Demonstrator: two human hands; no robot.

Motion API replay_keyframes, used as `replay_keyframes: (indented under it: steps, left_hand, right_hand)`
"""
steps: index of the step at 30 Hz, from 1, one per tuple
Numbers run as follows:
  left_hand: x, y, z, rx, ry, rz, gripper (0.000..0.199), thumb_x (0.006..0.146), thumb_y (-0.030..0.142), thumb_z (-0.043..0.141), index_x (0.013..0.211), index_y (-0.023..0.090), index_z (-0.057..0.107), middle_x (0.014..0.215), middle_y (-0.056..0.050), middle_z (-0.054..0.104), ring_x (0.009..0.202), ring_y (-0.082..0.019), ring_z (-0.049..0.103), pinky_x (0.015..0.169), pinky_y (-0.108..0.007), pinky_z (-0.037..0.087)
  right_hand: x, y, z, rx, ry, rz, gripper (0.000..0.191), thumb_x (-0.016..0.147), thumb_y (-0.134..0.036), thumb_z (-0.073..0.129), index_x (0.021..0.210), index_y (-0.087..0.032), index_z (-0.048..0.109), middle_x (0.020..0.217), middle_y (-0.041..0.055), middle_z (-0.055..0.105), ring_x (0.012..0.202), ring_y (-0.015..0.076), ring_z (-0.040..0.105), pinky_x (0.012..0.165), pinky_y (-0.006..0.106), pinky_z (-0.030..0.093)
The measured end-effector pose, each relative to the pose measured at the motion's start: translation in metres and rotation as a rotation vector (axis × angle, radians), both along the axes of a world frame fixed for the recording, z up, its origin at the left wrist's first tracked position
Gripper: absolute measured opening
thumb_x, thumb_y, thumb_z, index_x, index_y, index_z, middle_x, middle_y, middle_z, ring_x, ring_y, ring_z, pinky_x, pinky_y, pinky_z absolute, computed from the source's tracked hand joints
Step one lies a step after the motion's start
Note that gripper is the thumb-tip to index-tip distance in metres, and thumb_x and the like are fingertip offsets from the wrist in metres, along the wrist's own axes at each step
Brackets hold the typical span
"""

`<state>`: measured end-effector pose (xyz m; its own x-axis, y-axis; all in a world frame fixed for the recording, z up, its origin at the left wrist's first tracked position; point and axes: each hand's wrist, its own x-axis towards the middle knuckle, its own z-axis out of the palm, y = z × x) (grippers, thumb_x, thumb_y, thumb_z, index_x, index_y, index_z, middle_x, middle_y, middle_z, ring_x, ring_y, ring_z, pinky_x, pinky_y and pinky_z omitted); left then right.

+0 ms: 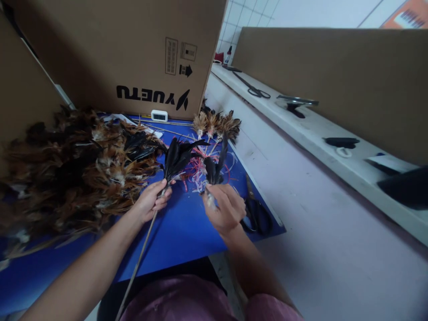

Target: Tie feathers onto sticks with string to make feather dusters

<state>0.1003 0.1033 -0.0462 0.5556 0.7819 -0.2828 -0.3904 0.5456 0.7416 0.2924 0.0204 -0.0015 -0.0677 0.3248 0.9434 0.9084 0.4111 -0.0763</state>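
Note:
My left hand (pixel 156 200) is closed round the top of a thin stick (pixel 140 261), where a bunch of black feathers (pixel 176 158) fans out above the fingers. The stick slants down toward my lap. To its right, my right hand (pixel 225 207) pinches a smaller tuft of dark feathers (pixel 216 169) by the pale quill ends. The two bunches are apart. Red and white strings (pixel 197 171) lie on the blue tabletop (pixel 187 227) behind the hands.
A large heap of brown and black feathers (pixel 83 169) covers the left side. Finished-looking feather bunches (pixel 217 125) lie at the back. Black-handled scissors (pixel 256 214) rest by the right edge. A small white digital display (pixel 159 116) stands before a cardboard box (pixel 100 49). A ledge (pixel 310 129) holds tools.

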Motion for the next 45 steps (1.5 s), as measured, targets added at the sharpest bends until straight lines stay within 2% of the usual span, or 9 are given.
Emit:
replay_keyframes:
  steps: [3, 6, 11, 13, 16, 22, 30, 36, 45]
  left_hand:
    - [-0.001, 0.0, 0.003, 0.001, -0.033, 0.02, 0.022, 0.088, 0.03, 0.055, 0.096, 0.01, 0.061, 0.058, 0.004, 0.046, 0.033, 0.001, 0.024, 0.025, -0.007, 0.019]
    - [-0.001, 0.0, 0.005, 0.013, -0.071, 0.048, 0.021, 0.088, 0.029, 0.055, 0.097, 0.01, 0.061, 0.057, 0.004, 0.045, 0.034, 0.0, 0.025, 0.025, -0.007, 0.021]
    - [-0.002, -0.002, 0.006, 0.02, -0.103, 0.062, 0.021, 0.087, 0.03, 0.056, 0.095, 0.01, 0.06, 0.058, 0.004, 0.047, 0.032, 0.001, 0.025, 0.025, -0.008, 0.021]
    - [-0.002, -0.002, 0.006, 0.037, -0.11, 0.058, 0.022, 0.087, 0.031, 0.057, 0.094, 0.01, 0.06, 0.058, 0.004, 0.048, 0.032, 0.001, 0.025, 0.025, -0.008, 0.021]
    - [-0.002, -0.003, 0.007, 0.068, -0.114, 0.049, 0.024, 0.086, 0.033, 0.058, 0.095, 0.011, 0.059, 0.059, 0.004, 0.049, 0.031, 0.001, 0.025, 0.025, -0.008, 0.02]
    - [-0.001, -0.006, 0.013, 0.125, -0.038, 0.069, 0.028, 0.081, 0.038, 0.064, 0.077, 0.013, 0.052, 0.059, 0.003, 0.053, 0.031, 0.002, 0.025, 0.026, -0.008, 0.019]
    - [0.003, -0.009, 0.014, 0.168, 0.048, 0.101, 0.034, 0.076, 0.043, 0.068, 0.079, 0.014, 0.051, 0.071, 0.001, 0.058, 0.032, 0.003, 0.027, 0.025, -0.009, 0.018]
    - [0.006, -0.013, 0.015, 0.197, 0.164, 0.153, 0.037, 0.074, 0.049, 0.068, 0.083, 0.017, 0.051, 0.049, 0.01, 0.04, 0.031, -0.001, 0.026, 0.025, -0.009, 0.019]
    - [0.008, -0.015, 0.014, 0.302, 0.307, 0.124, 0.037, 0.079, 0.053, 0.059, 0.085, 0.017, 0.053, 0.043, 0.009, 0.041, 0.028, -0.004, 0.026, 0.025, -0.013, 0.019]
  right_hand:
    - [-0.013, 0.003, -0.002, -0.044, 0.272, -0.052, 0.018, 0.077, -0.01, 0.062, 0.09, -0.022, 0.064, 0.076, 0.0013, 0.069, 0.07, 0.0136, 0.065, 0.069, 0.025, 0.051]
    - [-0.026, 0.008, -0.004, -0.209, 0.746, 0.002, 0.008, 0.079, -0.018, 0.062, 0.086, -0.021, 0.063, 0.074, 0.0005, 0.069, 0.065, 0.0149, 0.066, 0.067, 0.029, 0.053]
    - [-0.048, 0.022, -0.009, -0.459, 1.592, 0.487, 0.018, 0.075, -0.022, 0.067, 0.09, -0.019, 0.059, 0.078, 0.0013, 0.071, 0.071, 0.0152, 0.067, 0.066, 0.029, 0.052]
    - [-0.057, 0.027, -0.012, -0.557, 1.768, 0.65, 0.022, 0.073, -0.021, 0.068, 0.094, -0.018, 0.06, 0.087, 0.0031, 0.071, 0.079, 0.014, 0.067, 0.069, 0.027, 0.05]
    - [-0.069, 0.034, -0.017, -0.66, 1.912, 0.704, 0.015, 0.069, -0.019, 0.069, 0.081, -0.017, 0.06, 0.079, 0.002, 0.071, 0.075, 0.0114, 0.065, 0.068, 0.023, 0.047]
    - [-0.077, 0.042, -0.02, -0.718, 1.812, 0.69, 0.019, 0.066, -0.027, 0.071, 0.078, -0.018, 0.059, 0.078, 0.0016, 0.069, 0.072, 0.0121, 0.061, 0.064, 0.024, 0.044]
    - [-0.073, 0.054, -0.03, -0.84, 1.612, 0.553, 0.025, 0.061, -0.036, 0.072, 0.069, -0.018, 0.055, 0.062, -0.0046, 0.055, 0.059, 0.01, 0.051, 0.059, 0.024, 0.039]
    - [-0.07, 0.059, -0.032, -0.842, 1.519, 0.475, 0.024, 0.062, -0.036, 0.071, 0.067, -0.018, 0.054, 0.06, -0.0054, 0.053, 0.057, 0.0089, 0.047, 0.055, 0.022, 0.033]
    - [-0.071, 0.061, -0.031, -0.908, 1.481, 0.514, 0.023, 0.061, -0.034, 0.071, 0.06, -0.018, 0.054, 0.05, -0.0058, 0.053, 0.051, 0.009, 0.048, 0.055, 0.024, 0.033]
